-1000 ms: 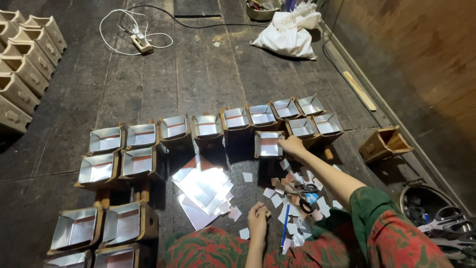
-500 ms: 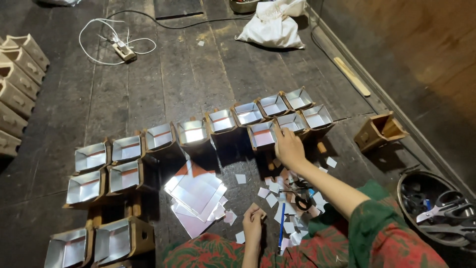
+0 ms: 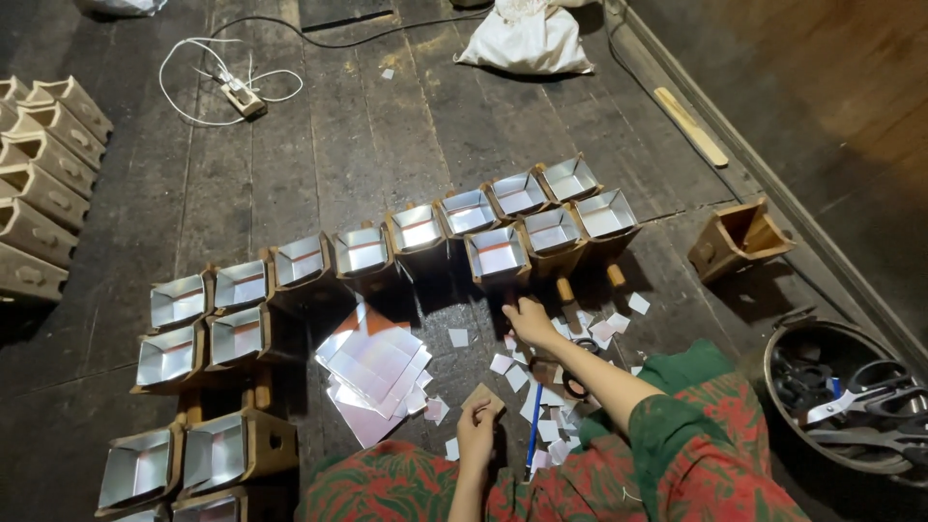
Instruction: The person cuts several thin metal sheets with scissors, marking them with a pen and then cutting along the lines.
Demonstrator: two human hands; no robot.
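Note:
I sit on a dark wooden floor. My left hand (image 3: 476, 435) holds a small brown cardboard piece (image 3: 482, 396) close to my lap. My right hand (image 3: 529, 320) reaches down to the scattered white paper scraps (image 3: 541, 387) on the floor, just below a wooden box lined with shiny paper (image 3: 498, 257). A curved row of similar lined wooden boxes (image 3: 362, 251) runs from the lower left to the upper right. A stack of shiny white sheets (image 3: 372, 362) lies in front of my left hand. A blue pen (image 3: 533, 425) lies among the scraps.
Unlined wooden boxes (image 3: 43, 184) stand stacked at the far left. One empty box (image 3: 739, 242) lies on its side at right. A round metal basin (image 3: 851, 401) with scissors is at the lower right. A white cable with power strip (image 3: 237, 87) and a white bag (image 3: 527, 39) lie farther off.
My right hand has drawn back from the lined box down to the paper scraps. My left hand now holds a brown cardboard piece. The view has shifted a little.

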